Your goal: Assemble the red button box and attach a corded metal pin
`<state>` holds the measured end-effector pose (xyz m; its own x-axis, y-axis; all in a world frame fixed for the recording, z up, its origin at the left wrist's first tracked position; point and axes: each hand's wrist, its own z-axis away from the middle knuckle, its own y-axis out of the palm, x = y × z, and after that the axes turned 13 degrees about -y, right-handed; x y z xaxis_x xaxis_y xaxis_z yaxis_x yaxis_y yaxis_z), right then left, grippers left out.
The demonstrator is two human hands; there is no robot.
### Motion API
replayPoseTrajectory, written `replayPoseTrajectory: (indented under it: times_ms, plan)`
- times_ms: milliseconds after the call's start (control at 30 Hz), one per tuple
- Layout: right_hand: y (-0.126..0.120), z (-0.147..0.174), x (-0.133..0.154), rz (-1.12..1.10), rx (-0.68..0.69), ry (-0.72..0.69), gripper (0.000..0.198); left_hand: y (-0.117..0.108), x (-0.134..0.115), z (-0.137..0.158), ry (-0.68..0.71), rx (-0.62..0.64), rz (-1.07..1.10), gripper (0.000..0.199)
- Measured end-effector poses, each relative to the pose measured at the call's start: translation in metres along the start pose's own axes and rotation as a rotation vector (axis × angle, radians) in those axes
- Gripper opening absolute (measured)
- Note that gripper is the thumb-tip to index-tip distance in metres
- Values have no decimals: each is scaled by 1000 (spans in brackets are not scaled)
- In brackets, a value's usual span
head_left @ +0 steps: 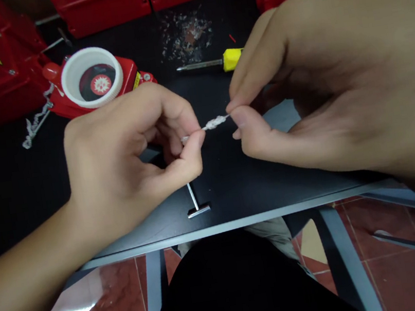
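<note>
A short length of white knotted string (pixel 215 122) is stretched between my two hands, above the black table. My left hand (pixel 131 141) pinches one end between thumb and forefinger. At the other end, the thumb and fingertips of my right hand (pixel 298 84) are closed on the thin tail of the string. Below my left hand a small metal T-shaped bar (pixel 195 201) hangs or lies, its upper end hidden by the hand; I cannot tell whether it is tied to the string.
A screwdriver with a yellow handle (pixel 232 59) lies beyond my right hand. Left of it sits a red device with a white round rim (pixel 92 76). Scraps and shavings (pixel 189 33) litter the black table (pixel 210 170). Red boxes (pixel 103 5) line the back.
</note>
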<state>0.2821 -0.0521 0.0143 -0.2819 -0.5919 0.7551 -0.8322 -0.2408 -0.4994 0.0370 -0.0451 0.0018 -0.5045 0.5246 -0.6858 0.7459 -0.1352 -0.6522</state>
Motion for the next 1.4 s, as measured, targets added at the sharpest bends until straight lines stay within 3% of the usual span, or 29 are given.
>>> replayPoseTrajectory:
  times_ms: [100,233,367,433,600,833,1167,1300,1400]
  plan:
    - [-2,0,3,222,9,-115,15,2,-1,2,-51,-18,-5,16]
    - [-5,1,2,217,35,-161,15,3,0,1,-60,-10,42,15]
    - [-6,-1,-2,272,157,-245,33,4,2,-1,-19,-15,83,15]
    - [-6,-3,-1,313,138,-270,25,5,3,-1,-16,-8,92,14]
    - [-6,-3,3,409,153,-226,26,5,3,-1,-16,-7,94,13]
    - [-2,-1,0,349,133,-225,18,4,5,-2,-9,18,118,13]
    - [-2,0,7,536,148,-225,30,1,0,0,-30,19,15,11]
    - [0,-1,9,545,139,-147,22,2,-1,-1,-42,-14,19,16]
    - [0,-1,8,594,130,-176,18,3,0,-1,-44,-2,-34,17]
